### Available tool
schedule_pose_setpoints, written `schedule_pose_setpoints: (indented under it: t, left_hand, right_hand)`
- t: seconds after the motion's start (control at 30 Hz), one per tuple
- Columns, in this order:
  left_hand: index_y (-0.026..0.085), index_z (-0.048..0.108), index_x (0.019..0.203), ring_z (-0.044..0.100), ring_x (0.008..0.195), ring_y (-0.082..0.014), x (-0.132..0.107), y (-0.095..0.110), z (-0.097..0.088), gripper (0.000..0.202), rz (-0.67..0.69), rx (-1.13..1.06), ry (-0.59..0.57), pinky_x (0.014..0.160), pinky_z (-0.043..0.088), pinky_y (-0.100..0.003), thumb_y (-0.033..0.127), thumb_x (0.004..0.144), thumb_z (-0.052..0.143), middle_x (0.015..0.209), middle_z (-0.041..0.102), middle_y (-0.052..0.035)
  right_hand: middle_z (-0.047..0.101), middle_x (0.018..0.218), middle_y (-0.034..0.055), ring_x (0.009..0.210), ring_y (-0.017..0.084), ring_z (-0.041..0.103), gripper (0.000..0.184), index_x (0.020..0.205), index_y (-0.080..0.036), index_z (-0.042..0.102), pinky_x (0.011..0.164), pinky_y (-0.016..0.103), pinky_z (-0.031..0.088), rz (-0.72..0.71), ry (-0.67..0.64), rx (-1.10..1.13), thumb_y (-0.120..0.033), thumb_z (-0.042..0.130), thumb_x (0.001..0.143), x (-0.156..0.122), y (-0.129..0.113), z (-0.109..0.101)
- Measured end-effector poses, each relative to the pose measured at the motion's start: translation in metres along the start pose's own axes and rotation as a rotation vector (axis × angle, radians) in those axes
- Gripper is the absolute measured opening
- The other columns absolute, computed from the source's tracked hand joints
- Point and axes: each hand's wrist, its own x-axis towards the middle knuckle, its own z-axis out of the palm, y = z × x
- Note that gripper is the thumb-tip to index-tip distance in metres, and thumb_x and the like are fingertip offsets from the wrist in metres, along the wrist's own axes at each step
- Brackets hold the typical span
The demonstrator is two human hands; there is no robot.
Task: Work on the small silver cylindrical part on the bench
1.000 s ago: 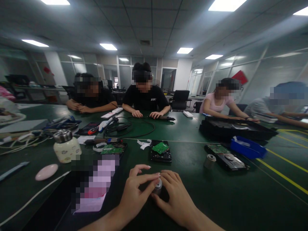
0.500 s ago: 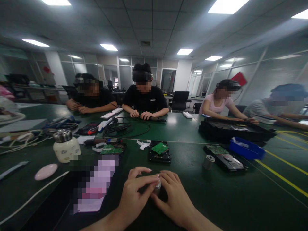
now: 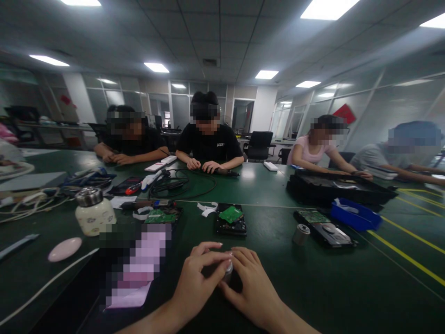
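Observation:
At the near middle of the table, a small silver metal cylinder [image 3: 228,273] stands between my two hands, partly hidden by the fingers. My left hand [image 3: 201,271] pinches its top with thumb and forefinger, the other fingers held away. My right hand [image 3: 253,280] curves round its right side, fingertips at the top and thumb low at the front. Straight ahead lies a black hard drive with a loose green circuit board [image 3: 232,215] on it. A second silver cylinder [image 3: 301,234] stands to the right, beside another opened hard drive [image 3: 330,229].
A blue bin [image 3: 356,215] and a large black tray [image 3: 339,185] are at the right. To the left are a cream bottle [image 3: 95,213], a pink oval object [image 3: 65,249], a white cable [image 3: 52,285] and a dark tray [image 3: 66,292]. Several people sit across the green table.
My left hand's fingers have shifted slightly to the right over the top of the cylinder. The right hand and the cylinder stay nearly in place.

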Motion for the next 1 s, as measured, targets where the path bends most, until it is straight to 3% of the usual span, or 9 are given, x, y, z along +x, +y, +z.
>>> schedule_pose_setpoints:
  t: [0.2,0.43,0.7,0.8,0.9,1.0]
  left_hand:
    - [0.029,0.073,0.088,0.051,0.116,-0.0256,-0.0005,-0.0013,0.0009,0.015,0.016,-0.019,0.01,0.096,0.044,-0.046,0.022,0.081,0.062,0.11,0.07,-0.0023]
    - [0.029,0.071,0.096,0.042,0.123,-0.0263,0.0005,-0.0045,0.0002,0.019,0.042,0.0,-0.01,0.103,0.034,-0.052,0.023,0.082,0.061,0.122,0.063,-0.0027]
    - [0.021,0.066,0.073,0.048,0.113,-0.0274,0.0007,-0.004,-0.0005,0.005,0.061,-0.025,0.048,0.099,0.038,-0.05,0.022,0.078,0.063,0.105,0.067,-0.0072]
    - [0.022,0.066,0.082,0.05,0.111,-0.0268,0.0004,-0.0025,-0.0012,0.005,0.06,-0.028,0.057,0.098,0.039,-0.049,0.022,0.078,0.063,0.107,0.065,-0.007]
    - [0.027,0.068,0.101,0.047,0.115,-0.0261,-0.0002,-0.001,-0.0031,0.021,0.077,-0.035,-0.01,0.101,0.037,-0.049,0.024,0.082,0.06,0.115,0.063,-0.005]
    - [0.031,0.07,0.1,0.042,0.12,-0.0266,-0.0006,-0.0006,-0.005,0.023,0.072,-0.033,-0.066,0.103,0.035,-0.05,0.024,0.085,0.054,0.119,0.063,-0.0031]
  right_hand:
    - [0.063,0.109,0.0082,0.108,0.025,0.05,0.032,0.109,-0.018,0.062,0.096,0.04,0.037,-0.02,-0.008,-0.008,-0.026,0.064,0.078,-0.0004,0.0002,0.0004]
    - [0.063,0.111,0.0083,0.111,0.025,0.05,0.035,0.111,-0.018,0.061,0.097,0.041,0.036,0.007,-0.017,-0.049,-0.028,0.064,0.078,-0.001,0.0013,0.0014]
    - [0.063,0.112,0.0084,0.111,0.025,0.049,0.033,0.109,-0.017,0.062,0.098,0.04,0.034,0.019,-0.037,-0.026,-0.03,0.064,0.078,-0.0012,0.0016,0.0007]
    - [0.063,0.111,0.008,0.111,0.025,0.049,0.032,0.108,-0.017,0.062,0.098,0.039,0.034,0.017,-0.039,-0.026,-0.03,0.064,0.079,-0.0013,0.0016,0.0005]
    - [0.062,0.112,0.008,0.112,0.024,0.049,0.033,0.109,-0.018,0.062,0.098,0.04,0.034,0.014,-0.05,-0.03,-0.031,0.064,0.079,-0.0017,0.001,-0.0003]
    - [0.062,0.113,0.0088,0.111,0.025,0.049,0.035,0.111,-0.017,0.061,0.098,0.04,0.035,0.014,-0.04,-0.039,-0.032,0.064,0.079,-0.002,0.0001,-0.0008]
